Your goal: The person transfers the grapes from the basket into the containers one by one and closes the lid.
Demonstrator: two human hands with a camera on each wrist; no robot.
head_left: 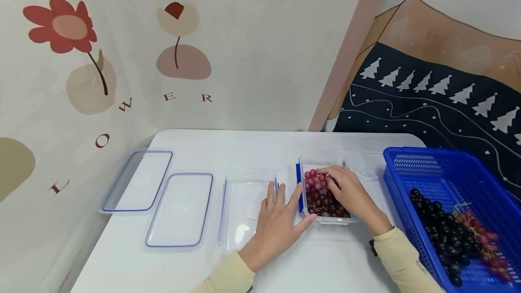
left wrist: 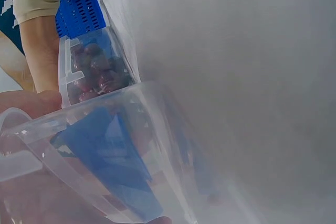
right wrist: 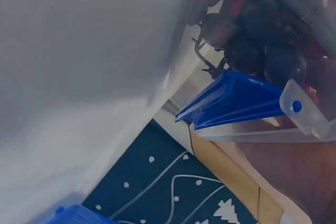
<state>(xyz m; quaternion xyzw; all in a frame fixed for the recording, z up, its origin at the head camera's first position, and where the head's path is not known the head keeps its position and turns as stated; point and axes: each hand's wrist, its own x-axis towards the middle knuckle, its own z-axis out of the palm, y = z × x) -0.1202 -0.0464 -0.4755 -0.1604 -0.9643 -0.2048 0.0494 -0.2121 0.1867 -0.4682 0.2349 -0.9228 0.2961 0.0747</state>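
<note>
A clear plastic container [head_left: 331, 220] with blue side clips holds dark red grapes [head_left: 323, 203] and a lighter bunch of red grapes [head_left: 313, 182] at its far left. My right hand [head_left: 346, 191] reaches in from the right, its bent fingers and thumb around part of the lighter bunch; some fingertips are hidden. My left hand [head_left: 274, 225] is spread with fairly straight fingers, its thumb at the container's near left corner. Beneath and left of that hand stands a second clear container [head_left: 238, 207]. The right wrist view shows dark grapes [right wrist: 257, 35] through the wall beside a blue clip [right wrist: 236, 100].
Two clear lids with blue seals, a nearer lid [head_left: 179, 209] and a farther lid [head_left: 138, 180], lie on the left of the white table [head_left: 325, 261]. At right, a blue basket [head_left: 427, 162] holds black grapes [head_left: 447, 238] and red grapes [head_left: 484, 243]. A printed curtain [head_left: 260, 49] hangs behind.
</note>
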